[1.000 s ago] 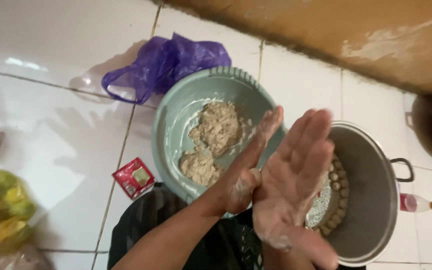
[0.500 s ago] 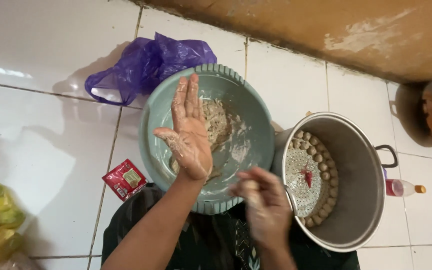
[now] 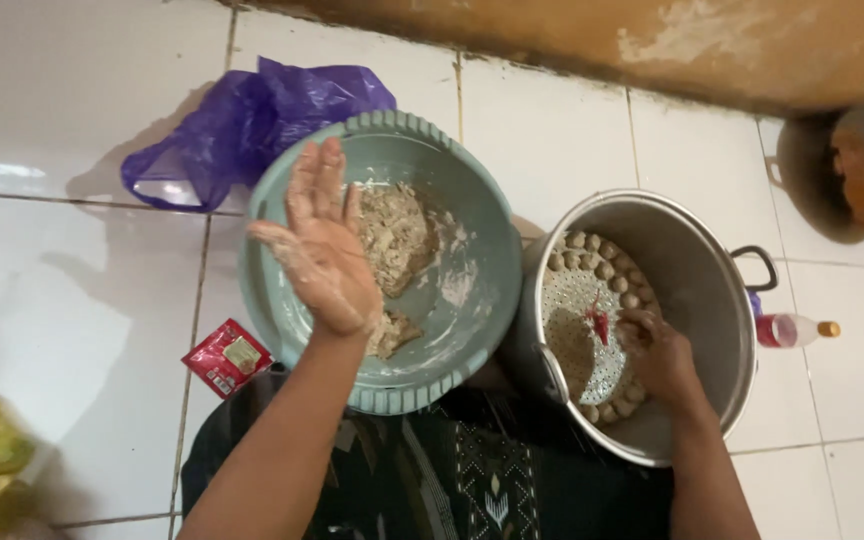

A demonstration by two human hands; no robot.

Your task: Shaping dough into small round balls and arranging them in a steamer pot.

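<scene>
Head view: left hand (image 3: 324, 250) hangs flat and wide open, dough-smeared, over the green basin (image 3: 472, 330) at frame centre, where the dough (image 3: 392, 232) sits; half a second ago its fingers pointed more upright. Right hand (image 3: 660, 357) has dropped into the steel pot (image 3: 692, 260) at centre right, fingers curled on a dough ball (image 3: 640, 322) beside the ring of balls on the perforated tray; before, it hovered above. Red square sachet (image 3: 225, 356) at lower left, crumpled purple bag (image 3: 252, 125) at upper left, small red-labelled bottle (image 3: 790, 329) at right edge.
</scene>
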